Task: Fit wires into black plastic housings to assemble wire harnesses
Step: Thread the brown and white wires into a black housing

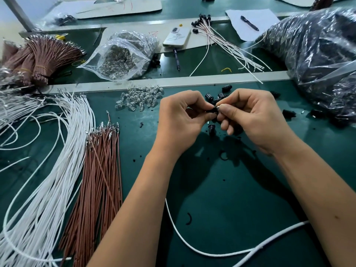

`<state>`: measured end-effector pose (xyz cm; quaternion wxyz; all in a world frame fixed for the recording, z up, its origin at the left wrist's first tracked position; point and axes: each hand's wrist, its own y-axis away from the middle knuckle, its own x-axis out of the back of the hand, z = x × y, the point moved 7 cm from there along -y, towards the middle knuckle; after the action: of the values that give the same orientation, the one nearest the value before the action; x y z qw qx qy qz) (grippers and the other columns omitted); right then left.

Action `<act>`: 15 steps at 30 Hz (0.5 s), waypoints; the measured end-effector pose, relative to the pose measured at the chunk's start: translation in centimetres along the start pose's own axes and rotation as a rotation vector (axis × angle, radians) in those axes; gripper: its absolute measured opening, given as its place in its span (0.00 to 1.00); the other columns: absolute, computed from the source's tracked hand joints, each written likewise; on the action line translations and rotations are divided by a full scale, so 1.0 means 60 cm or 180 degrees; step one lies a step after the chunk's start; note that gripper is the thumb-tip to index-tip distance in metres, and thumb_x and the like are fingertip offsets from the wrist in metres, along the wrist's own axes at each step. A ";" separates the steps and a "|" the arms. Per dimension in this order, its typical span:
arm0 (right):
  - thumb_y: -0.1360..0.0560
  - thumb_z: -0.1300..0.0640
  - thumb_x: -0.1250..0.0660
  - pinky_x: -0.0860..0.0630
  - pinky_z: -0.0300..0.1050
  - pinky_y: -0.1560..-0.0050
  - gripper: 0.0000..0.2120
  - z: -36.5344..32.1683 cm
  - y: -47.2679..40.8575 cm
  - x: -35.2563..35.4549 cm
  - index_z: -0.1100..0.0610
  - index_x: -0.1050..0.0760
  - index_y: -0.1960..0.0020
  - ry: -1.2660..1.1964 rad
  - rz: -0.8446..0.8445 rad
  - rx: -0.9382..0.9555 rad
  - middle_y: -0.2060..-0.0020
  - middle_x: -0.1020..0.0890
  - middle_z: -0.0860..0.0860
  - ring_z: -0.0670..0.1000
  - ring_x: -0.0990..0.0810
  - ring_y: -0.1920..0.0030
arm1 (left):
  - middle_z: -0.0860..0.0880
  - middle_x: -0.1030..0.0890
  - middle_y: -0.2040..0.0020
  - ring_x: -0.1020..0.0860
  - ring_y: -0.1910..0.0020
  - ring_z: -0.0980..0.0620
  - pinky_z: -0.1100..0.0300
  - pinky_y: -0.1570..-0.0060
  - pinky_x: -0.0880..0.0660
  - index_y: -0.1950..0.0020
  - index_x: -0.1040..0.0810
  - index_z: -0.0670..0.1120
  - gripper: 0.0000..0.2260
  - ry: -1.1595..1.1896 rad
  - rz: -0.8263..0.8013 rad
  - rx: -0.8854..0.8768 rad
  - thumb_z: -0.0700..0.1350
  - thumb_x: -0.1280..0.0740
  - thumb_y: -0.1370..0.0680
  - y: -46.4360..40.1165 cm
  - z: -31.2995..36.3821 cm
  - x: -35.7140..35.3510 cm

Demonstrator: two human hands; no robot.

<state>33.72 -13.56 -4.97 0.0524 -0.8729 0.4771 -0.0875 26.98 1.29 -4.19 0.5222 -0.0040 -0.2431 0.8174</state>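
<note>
Fingers of your left hand (181,114) are gripping a small black plastic housing (212,109) above the green mat (221,189), steadying it while your right hand (250,116) is pinching a silvery wire tip (219,107) at its mouth.

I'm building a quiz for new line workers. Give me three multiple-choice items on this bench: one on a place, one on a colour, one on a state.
1. Where does the loose pile of clear bulbs lie?
A. Beyond the left hand
B. On the phone
C. Under the right forearm

2. What colour are the wires lying just right of the white wires?
A. Blue
B. Brown
C. Yellow

3. What are the hands doing?
A. Resting flat
B. Writing
C. Pinching a small black housing

Answers: 1 A, the pile sits past the left hand. 2 B, they are reddish brown. 3 C, the right hand and the left meet on it.
</note>
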 end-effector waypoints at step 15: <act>0.20 0.71 0.33 0.25 0.39 0.73 0.04 -0.009 0.004 -0.005 0.66 0.23 0.52 0.0064 -0.0290 0.0245 0.67 0.17 0.56 0.50 0.19 0.71 | 0.37 0.15 0.60 0.18 0.64 0.49 0.59 0.59 0.20 0.62 0.19 0.40 0.10 0.1069 -0.0281 0.0536 0.27 0.23 0.32 0.002 -0.020 -0.005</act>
<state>33.25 -13.43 -4.52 0.0771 -0.8901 0.4336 -0.1168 27.32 1.47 -5.36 0.5892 -0.0860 -0.0832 0.7991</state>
